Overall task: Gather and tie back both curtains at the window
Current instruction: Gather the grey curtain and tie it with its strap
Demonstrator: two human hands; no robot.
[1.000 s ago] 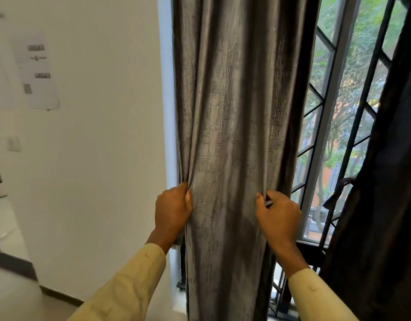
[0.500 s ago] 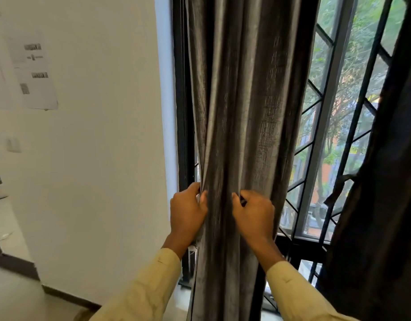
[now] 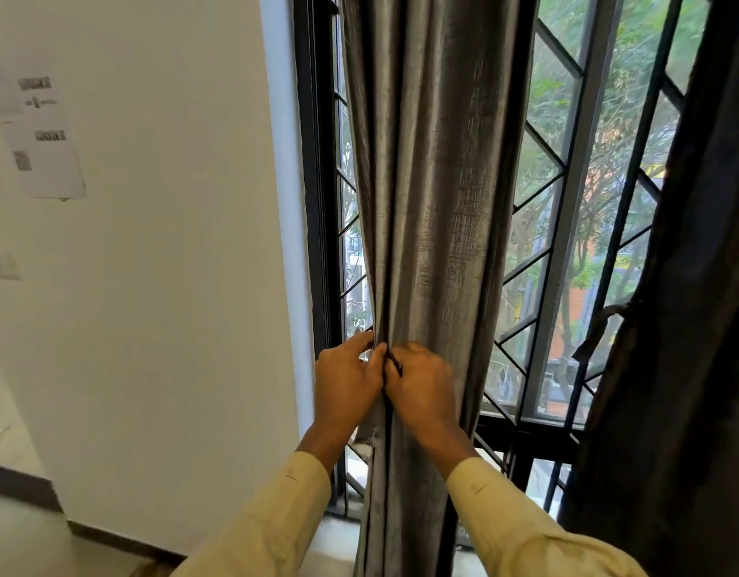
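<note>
The grey left curtain (image 3: 434,181) hangs bunched into a narrow column in front of the window. My left hand (image 3: 347,383) grips its left edge at waist height. My right hand (image 3: 420,389) presses against it from the right, fingers closed on the folds, so both hands touch. A thin dark strip shows between my thumbs; I cannot tell what it is. The dark right curtain (image 3: 692,285) hangs at the right edge, gathered, with a dark tie-back strap (image 3: 601,331) sticking out from it.
The window (image 3: 567,243) has a black frame and diagonal metal bars, with trees outside. A white wall (image 3: 172,243) stands to the left, with a paper sheet (image 3: 39,135) taped on it. The light floor shows at the lower left.
My hands have come together, squeezing the left curtain into a tighter bundle. More of the window frame and bars is uncovered on the curtain's left side.
</note>
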